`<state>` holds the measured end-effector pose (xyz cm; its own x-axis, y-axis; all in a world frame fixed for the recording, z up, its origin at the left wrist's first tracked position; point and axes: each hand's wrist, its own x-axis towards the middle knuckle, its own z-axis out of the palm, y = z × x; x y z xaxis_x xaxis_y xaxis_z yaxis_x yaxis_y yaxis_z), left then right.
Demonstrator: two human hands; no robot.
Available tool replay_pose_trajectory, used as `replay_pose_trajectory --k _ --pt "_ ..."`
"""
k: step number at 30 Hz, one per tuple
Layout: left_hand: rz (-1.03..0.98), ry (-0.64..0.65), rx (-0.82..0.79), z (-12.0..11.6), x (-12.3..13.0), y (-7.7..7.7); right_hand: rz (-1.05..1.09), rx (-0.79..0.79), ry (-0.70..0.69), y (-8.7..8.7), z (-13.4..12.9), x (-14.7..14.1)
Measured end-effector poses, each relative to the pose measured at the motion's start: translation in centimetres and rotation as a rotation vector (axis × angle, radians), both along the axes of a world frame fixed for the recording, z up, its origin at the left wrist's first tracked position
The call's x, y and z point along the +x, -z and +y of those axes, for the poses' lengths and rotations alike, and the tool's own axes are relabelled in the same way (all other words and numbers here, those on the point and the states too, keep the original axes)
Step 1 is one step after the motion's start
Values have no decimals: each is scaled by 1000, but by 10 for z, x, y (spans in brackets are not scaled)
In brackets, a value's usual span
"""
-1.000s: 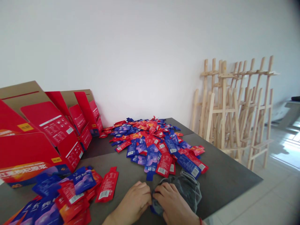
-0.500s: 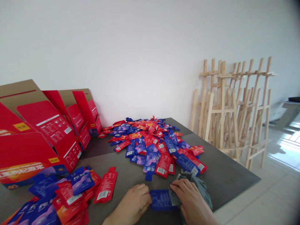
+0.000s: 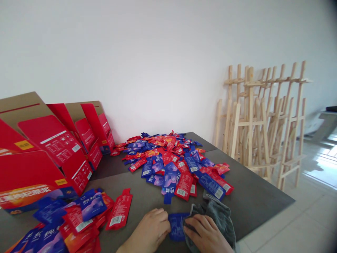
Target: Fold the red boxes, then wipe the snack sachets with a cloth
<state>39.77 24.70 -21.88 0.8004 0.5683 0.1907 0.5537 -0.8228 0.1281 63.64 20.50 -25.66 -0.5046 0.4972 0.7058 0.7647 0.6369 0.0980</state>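
A blue pouch [image 3: 177,226] lies flat on the dark table near its front edge, printed side up. My left hand [image 3: 155,226] is closed on the pouch's left end, fingers curled. On its right part rests my right hand [image 3: 204,230], fingers bent over a grey-green cloth [image 3: 219,216] that presses on the pouch and covers its right end. Just beyond the hands lies a spread pile of red and blue pouches [image 3: 170,177]. To the left, a lone red pouch [image 3: 119,209] sits beside a smaller heap of pouches [image 3: 79,219].
Open red cardboard boxes [image 3: 34,172] stand in a row along the table's left side, flaps raised. A white wall [image 3: 158,70] rises behind the table [image 3: 252,196]. Several wooden easels [image 3: 250,123] lean together on the tiled floor to the right.
My right hand has slid the cloth leftward along the blue pouch, toward my left hand, covering more of it. My left hand keeps its grip in nearly the same place.
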Motion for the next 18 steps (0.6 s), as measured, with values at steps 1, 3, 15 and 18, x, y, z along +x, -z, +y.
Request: replay_pose_trajectory --k 1,3,15,18 --pt "-5 1 0 0 0 0 2 -24 10 0 -1 5" --pt "-27 1 -5 0 -1 -2 -14 -112 43 -2 -4 14" --pt "-272 -250 -274 7 -24 -38 -106 -580 150 13 2 35" --pt "-214 -377 -481 22 -58 -59 -119 -545 134 16 1 34"
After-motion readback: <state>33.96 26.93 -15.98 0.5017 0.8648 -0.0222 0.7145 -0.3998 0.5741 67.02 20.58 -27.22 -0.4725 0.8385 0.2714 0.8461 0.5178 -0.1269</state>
